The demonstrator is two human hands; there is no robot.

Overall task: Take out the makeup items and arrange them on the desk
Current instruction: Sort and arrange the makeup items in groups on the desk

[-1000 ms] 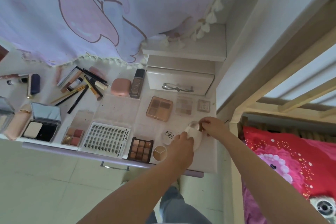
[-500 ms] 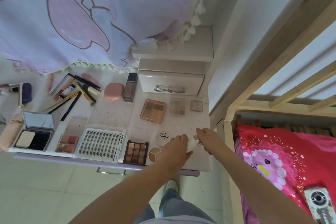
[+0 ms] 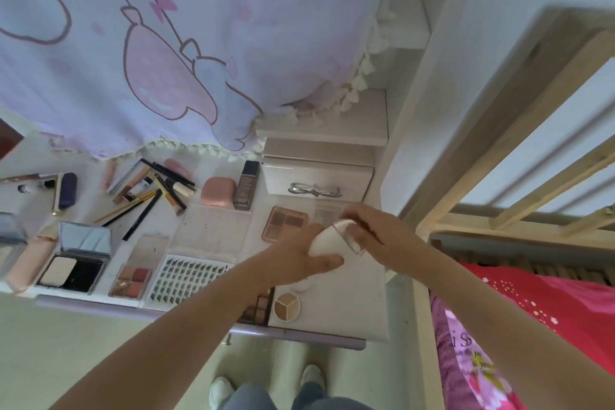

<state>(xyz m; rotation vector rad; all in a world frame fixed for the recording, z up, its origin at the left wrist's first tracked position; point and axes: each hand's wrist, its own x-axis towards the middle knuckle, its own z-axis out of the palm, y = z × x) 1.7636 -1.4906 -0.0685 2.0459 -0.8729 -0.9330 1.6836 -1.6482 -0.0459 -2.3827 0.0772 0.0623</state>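
Both my hands hold a white egg-shaped case (image 3: 327, 241) with a clear top above the right end of the desk (image 3: 359, 319). My left hand (image 3: 299, 260) grips its white lower half from the left, thumb along the underside. My right hand (image 3: 376, 236) grips the clear upper half from the right. Makeup lies spread over the desk: a brown eyeshadow palette (image 3: 284, 223), a lash tray (image 3: 189, 280), a round three-colour pan (image 3: 287, 306), a pink compact (image 3: 218, 191), a dark foundation bottle (image 3: 247, 185), an open mirrored powder compact (image 3: 78, 260), a blush palette (image 3: 131, 281) and several pencils (image 3: 149, 193).
A small white drawer unit (image 3: 317, 181) stands at the desk's back right under a shelf. A pale cartoon-print curtain (image 3: 166, 43) hangs over the desk's back. A wooden bed frame (image 3: 492, 220) with red bedding (image 3: 549, 303) is right of the desk. My feet (image 3: 266, 386) are on the tiled floor.
Both hands lifted the white case up off the desk and away from its front edge. The camera view shifted; the round white item by the three-colour pan is now mostly hidden by my left wrist.
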